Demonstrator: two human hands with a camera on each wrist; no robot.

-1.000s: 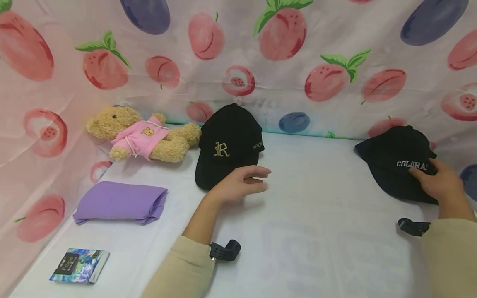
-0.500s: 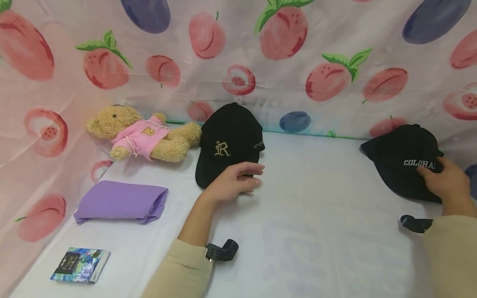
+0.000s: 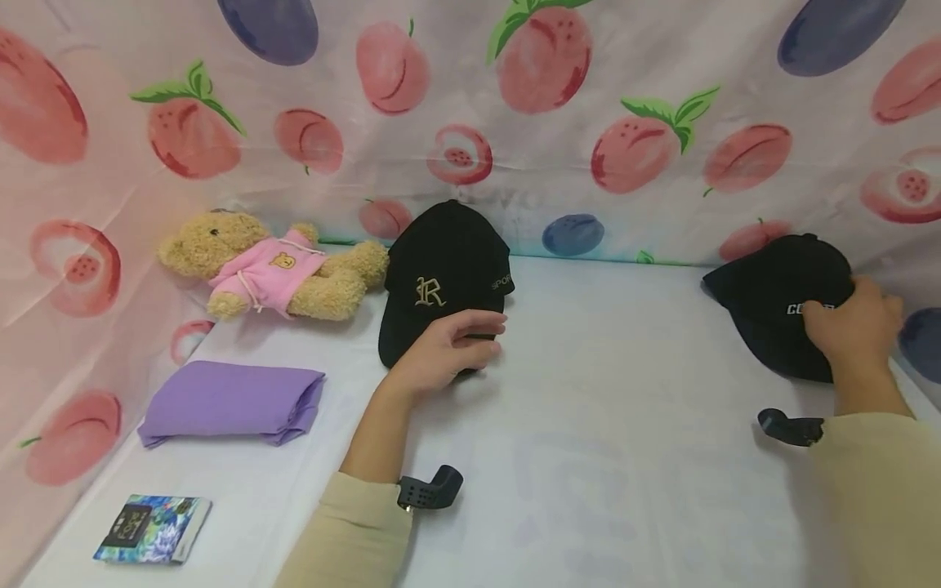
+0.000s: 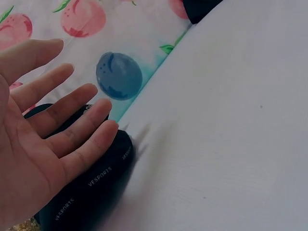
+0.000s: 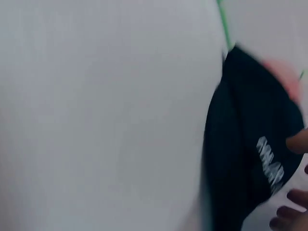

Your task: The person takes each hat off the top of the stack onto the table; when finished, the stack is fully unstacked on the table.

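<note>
My left hand (image 3: 434, 355) hovers beside the brim of a black baseball cap (image 3: 444, 253) with a gold letter R, its fingers loosely extended and holding nothing. In the left wrist view the palm faces the camera, the fingers (image 4: 96, 144) spread in front of that cap. At the far right, my right hand (image 3: 856, 327) is at a second black baseball cap (image 3: 772, 302) with white lettering, its thumb over part of the letters. The right wrist view shows the thumb (image 5: 298, 142) against this cap and the other fingertips (image 5: 288, 211) spread apart, clear of its edge.
A teddy bear (image 3: 272, 269) in a pink top lies left of the gold-lettered cap. In front are a folded purple cloth (image 3: 231, 400) and a small book (image 3: 153, 529) with a colourful cover. A fruit-print curtain (image 3: 544, 163) borders the white table (image 3: 603, 457).
The white-lettered cap shifted slightly right with my right hand, which then moved left over it, covering more letters. My left hand drifted slightly left. The head view turned a little.
</note>
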